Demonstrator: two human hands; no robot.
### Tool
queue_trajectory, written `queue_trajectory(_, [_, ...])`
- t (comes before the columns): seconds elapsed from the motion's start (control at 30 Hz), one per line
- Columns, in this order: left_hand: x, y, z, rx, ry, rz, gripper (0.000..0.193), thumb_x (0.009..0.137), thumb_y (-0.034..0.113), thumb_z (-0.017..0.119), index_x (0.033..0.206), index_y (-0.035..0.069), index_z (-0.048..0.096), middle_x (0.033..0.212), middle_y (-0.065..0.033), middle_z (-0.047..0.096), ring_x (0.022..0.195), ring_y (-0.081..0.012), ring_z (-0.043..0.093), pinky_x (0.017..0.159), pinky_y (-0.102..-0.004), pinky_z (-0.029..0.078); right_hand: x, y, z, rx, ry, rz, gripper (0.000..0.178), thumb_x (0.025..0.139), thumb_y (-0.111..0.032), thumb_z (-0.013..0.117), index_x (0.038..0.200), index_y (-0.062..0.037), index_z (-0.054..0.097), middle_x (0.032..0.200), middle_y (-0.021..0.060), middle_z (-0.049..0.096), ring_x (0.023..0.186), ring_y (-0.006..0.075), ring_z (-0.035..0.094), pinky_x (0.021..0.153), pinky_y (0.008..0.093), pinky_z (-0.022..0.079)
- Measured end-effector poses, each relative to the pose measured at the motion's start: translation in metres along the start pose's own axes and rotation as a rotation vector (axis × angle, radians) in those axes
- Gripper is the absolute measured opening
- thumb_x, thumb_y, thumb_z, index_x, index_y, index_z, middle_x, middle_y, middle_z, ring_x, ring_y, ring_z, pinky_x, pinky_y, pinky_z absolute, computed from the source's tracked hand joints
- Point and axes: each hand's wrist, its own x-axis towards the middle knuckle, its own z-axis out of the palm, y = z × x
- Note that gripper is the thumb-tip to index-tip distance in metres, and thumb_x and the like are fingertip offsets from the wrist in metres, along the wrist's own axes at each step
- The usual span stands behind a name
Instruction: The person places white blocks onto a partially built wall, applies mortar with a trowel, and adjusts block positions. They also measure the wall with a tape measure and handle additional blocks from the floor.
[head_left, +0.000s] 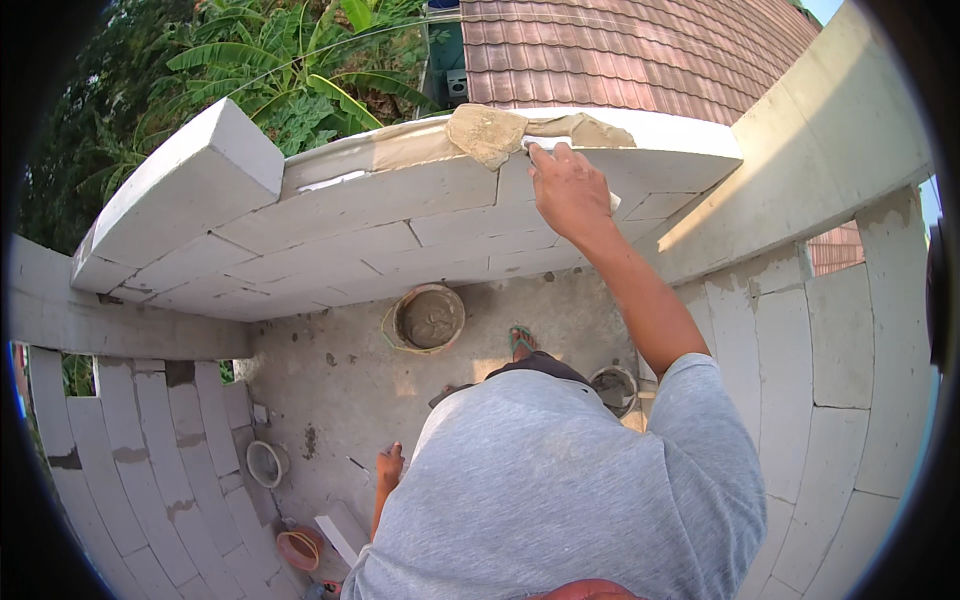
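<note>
The right hand (pixel 568 190) is reaching up to the top of a wall (pixel 340 225) of big, smooth white blocks. It is gripping a trowel (pixel 545 143), fingers curled tight around the handle. The flat blade is poking out at ten o'clock from the hand, into a lumpy grey-brown blob of mortar (pixel 487 133). More wet mortar is lying in a thin, rough layer along the wall's top edge, spreading toward nine o'clock. At three o'clock from the hand the block top is bare and smooth.

The left hand (pixel 389 467) is hanging low at seven o'clock, well apart from the wall, fingers loose and holding nothing.

Down on the rough concrete floor (pixel 340 385), a round bucket (pixel 428 319) of grey mortar is sitting near the wall's foot. A small white bowl (pixel 265 463) and an orange bowl (pixel 299 548) are sitting by the left wall.
</note>
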Motion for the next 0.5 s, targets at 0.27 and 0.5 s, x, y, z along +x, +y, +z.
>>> queue_trajectory(0.27, [-0.023, 0.014, -0.002, -0.090, 0.006, 0.015, 0.048, 0.099, 0.035, 0.069, 0.120, -0.007, 0.068, 0.094, -0.0125, 0.074, 0.075, -0.0208, 0.068, 0.069, -0.0353, 0.055, 0.000, 0.040, -0.022, -0.125, -0.057, 0.150, 0.037, 0.101, -0.026, 0.057, 0.135, -0.0135, 0.065, 0.119, 0.0146, 0.066, 0.110, 0.0347, 0.067, 0.092, 0.0497, 0.053])
queue_trajectory(0.5, [-0.012, -0.052, 0.006, 0.283, -0.093, 0.006, 0.049, 0.095, 0.046, 0.071, 0.110, 0.000, 0.077, 0.087, -0.0102, 0.077, 0.082, -0.0190, 0.072, 0.075, -0.0378, 0.055, -0.009, 0.081, -0.029, -0.161, -0.003, 0.162, 0.037, 0.099, -0.025, 0.061, 0.135, -0.0153, 0.066, 0.113, 0.0144, 0.066, 0.104, 0.0338, 0.068, 0.087, 0.0479, 0.055])
